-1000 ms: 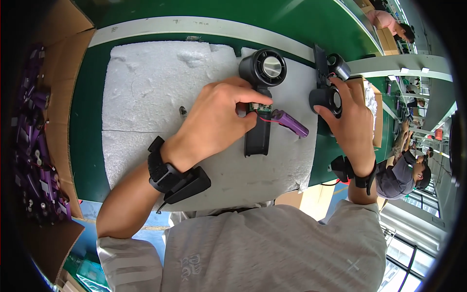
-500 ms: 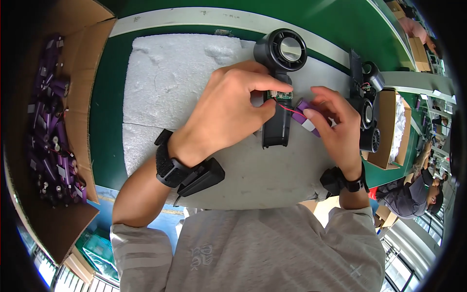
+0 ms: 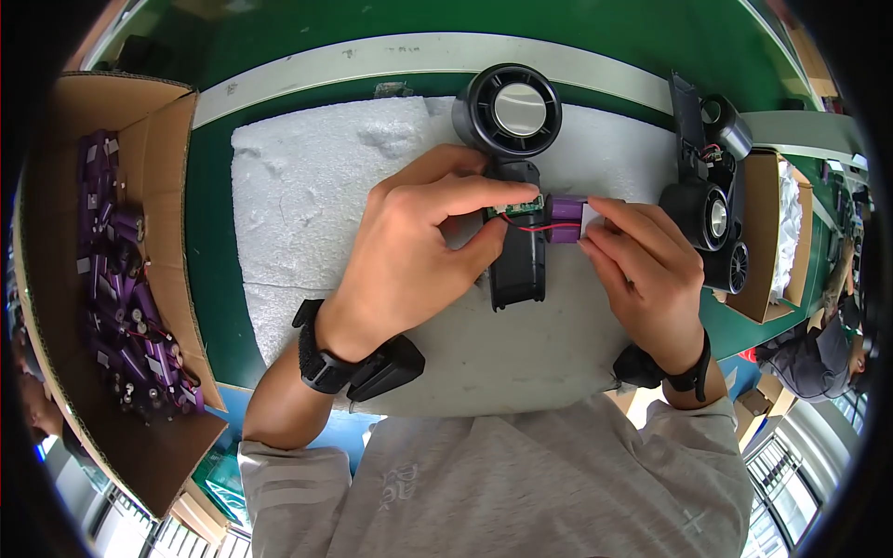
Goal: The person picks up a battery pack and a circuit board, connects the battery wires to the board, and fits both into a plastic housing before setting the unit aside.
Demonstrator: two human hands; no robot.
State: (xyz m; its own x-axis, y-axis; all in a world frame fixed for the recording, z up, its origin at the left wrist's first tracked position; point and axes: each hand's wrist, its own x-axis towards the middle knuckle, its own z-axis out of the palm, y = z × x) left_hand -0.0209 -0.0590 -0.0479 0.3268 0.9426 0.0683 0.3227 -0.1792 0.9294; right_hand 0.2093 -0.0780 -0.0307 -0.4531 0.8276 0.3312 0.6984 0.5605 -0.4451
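A black handheld fan (image 3: 518, 270) lies on a white foam block, its round head at the far end and its handle toward me. My left hand (image 3: 409, 223) is over the handle, thumb and forefinger closed on a small green circuit board (image 3: 521, 206) at the handle's upper part. My right hand (image 3: 651, 270) pinches a purple battery pack (image 3: 564, 219) of two cells with a white label, just right of the handle. Red and black wires (image 3: 544, 226) run between board and pack. Dark straps with black boxes are on both wrists.
A cardboard box (image 3: 177, 251) of purple batteries stands at the left. More black fan parts (image 3: 712, 214) lie at the right, beside a box (image 3: 758, 242) with white packing. The foam block (image 3: 298, 186) rests on a green table. Another person (image 3: 809, 363) is at the far right.
My right hand has turned the battery pack from slanted to about level and brought it against the handle's right side. My left hand stays at the circuit board. The whole view has shifted slightly.
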